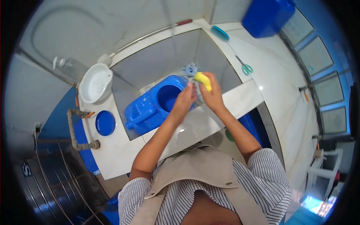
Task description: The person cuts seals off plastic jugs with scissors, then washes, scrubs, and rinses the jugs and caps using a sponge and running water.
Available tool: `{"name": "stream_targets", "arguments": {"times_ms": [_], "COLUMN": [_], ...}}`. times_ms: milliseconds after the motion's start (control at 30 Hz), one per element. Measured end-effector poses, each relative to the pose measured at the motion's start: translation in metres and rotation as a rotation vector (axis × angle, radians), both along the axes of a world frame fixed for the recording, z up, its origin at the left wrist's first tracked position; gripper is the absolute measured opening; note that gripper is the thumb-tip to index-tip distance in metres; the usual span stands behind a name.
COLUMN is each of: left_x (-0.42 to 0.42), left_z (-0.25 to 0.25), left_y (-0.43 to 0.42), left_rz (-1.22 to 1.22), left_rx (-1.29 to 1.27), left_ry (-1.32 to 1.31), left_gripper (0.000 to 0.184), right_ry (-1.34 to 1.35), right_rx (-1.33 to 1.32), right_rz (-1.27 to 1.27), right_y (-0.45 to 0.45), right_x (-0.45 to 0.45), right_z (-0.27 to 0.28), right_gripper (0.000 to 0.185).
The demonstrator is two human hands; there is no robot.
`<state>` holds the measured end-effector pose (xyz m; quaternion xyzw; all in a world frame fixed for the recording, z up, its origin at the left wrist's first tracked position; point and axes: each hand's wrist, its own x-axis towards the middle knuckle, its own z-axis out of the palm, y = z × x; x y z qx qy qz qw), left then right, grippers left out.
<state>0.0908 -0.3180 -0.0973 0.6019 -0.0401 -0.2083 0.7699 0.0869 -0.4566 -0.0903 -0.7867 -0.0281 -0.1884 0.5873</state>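
A blue plastic water container [144,112] lies on its side in the grey-lined sink, its wide round opening facing up. My right hand [212,93] is closed round a yellow sponge [202,80], above the container's right end. Close beside it, my left hand [184,99] is over the right edge of the opening, fingers curled together. What the left fingers hold, if anything, is hidden. Past the sponge, a clear and blue crumpled-looking item [190,69] lies in the sink.
A white basin [96,83], clear pump bottle [71,67] and blue lid [105,123] stand left of the sink, near a wrapped pipe [70,129]. A long rod [150,34] lies behind. Rightward are a teal brush [220,33], scissors [245,67] and another blue container [267,17].
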Motion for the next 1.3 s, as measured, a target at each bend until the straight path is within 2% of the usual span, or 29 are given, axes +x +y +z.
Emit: {"name": "stream_targets", "arguments": {"times_ms": [67,100,200,267,333,400,433,500,533,567,600,633,667,733,767,800,833,867,933,967,1033,1067,1100,1133,1200,1267,1300], "left_x": [-0.001,0.000,0.009,0.004,-0.007,-0.012,-0.020,-0.034,-0.039,-0.041,-0.042,-0.043,-0.044,-0.046,-0.043,-0.038,-0.032,-0.026,-0.009,-0.005,0.005,0.006,0.002,0.001,-0.002,-0.005,-0.005], "left_z": [0.042,0.056,0.043,0.036,0.033,-0.013,-0.015,-0.020,-0.026,-0.034,-0.044,-0.058,-0.051,-0.012,-0.018,-0.023,-0.028,-0.037,-0.054,-0.054,-0.050,-0.048,-0.050,-0.054,-0.067,-0.061,-0.055], "left_y": [0.000,0.011,0.063,0.104,0.146,0.211,0.236,0.270,0.279,0.287,0.293,0.295,0.286,0.255,0.240,0.226,0.216,0.213,0.210,0.200,0.187,0.184,0.181,0.187,0.196,0.191,0.188], "left_rz": [0.067,0.179,0.416,0.535,0.832,0.990,1.010,0.947,0.960,0.939,0.904,0.971,0.951,0.578,0.564,0.286,0.014,-0.001,-0.119,-0.097,-0.085,-0.090,-0.030,-0.030,0.092,0.103,0.130], "left_rx": [-0.553,-0.589,-0.630,-0.656,-0.576,-0.272,-0.263,1.132,1.141,1.341,1.538,1.730,1.716,1.394,1.370,1.279,1.178,1.162,1.291,1.296,1.311,1.340,1.367,1.392,1.316,1.284,1.257], "left_ry": [0.285,0.274,0.165,0.118,0.061,-0.038,-0.049,-0.134,-0.128,-0.179,-0.227,-0.322,-0.307,-0.758,-0.753,-0.778,-0.802,-0.812,-0.828,-0.815,-0.807,-0.776,-0.770,-0.766,-0.847,-0.854,-0.855], "left_gripper": [0.052,0.050,0.048,0.045,0.040,0.038,0.038,0.040,0.040,0.042,0.044,0.050,0.050,0.059,0.059,0.057,0.054,0.054,0.039,0.030,0.030,0.029,0.028,0.028,0.024,0.025,0.025], "right_ry": [-0.332,-0.349,-0.241,-0.266,-0.176,-0.449,-0.397,-0.281,-0.216,-0.223,-0.173,-0.112,-0.087,0.062,0.051,0.035,-0.085,-0.071,0.035,0.043,-0.036,-0.048,-0.056,-0.074,0.509,0.411,0.140], "right_rx": [-0.307,-0.295,-0.373,-0.323,-0.316,-0.403,-0.439,-0.561,-0.648,-0.641,-0.905,-1.172,-1.185,-1.162,-1.000,-0.840,-0.794,-0.800,-0.885,-0.903,-0.513,-0.473,-0.420,-0.402,-0.441,-0.759,-0.827], "right_rz": [0.118,0.152,0.252,0.550,0.798,0.804,0.755,0.695,0.685,0.695,0.723,0.741,0.747,1.080,1.043,0.994,0.996,0.979,0.918,0.907,1.131,1.196,1.261,1.269,1.112,1.003,0.973], "right_y": [0.041,0.061,0.122,0.170,0.229,0.284,0.316,0.362,0.379,0.400,0.421,0.434,0.436,0.431,0.410,0.385,0.352,0.317,0.258,0.249,0.257,0.283,0.308,0.310,0.281,0.249,0.223], "right_x": [0.016,0.024,0.045,0.062,0.081,0.105,0.126,0.165,0.180,0.204,0.230,0.243,0.241,0.226,0.218,0.209,0.205,0.212,0.226,0.224,0.221,0.216,0.207,0.200,0.188,0.234,0.252], "right_z": [0.029,0.035,0.041,0.025,0.018,0.024,0.023,0.021,0.020,-0.004,-0.045,-0.070,-0.068,-0.020,-0.003,0.016,0.035,0.043,0.055,0.040,-0.017,-0.038,-0.050,-0.036,-0.004,-0.017,-0.030], "right_gripper": [0.028,0.028,0.025,0.027,0.027,0.030,0.033,0.040,0.043,0.043,0.043,0.044,0.044,0.039,0.039,0.038,0.034,0.034,0.033,0.033,0.032,0.032,0.032,0.032,0.031,0.034,0.036]}}
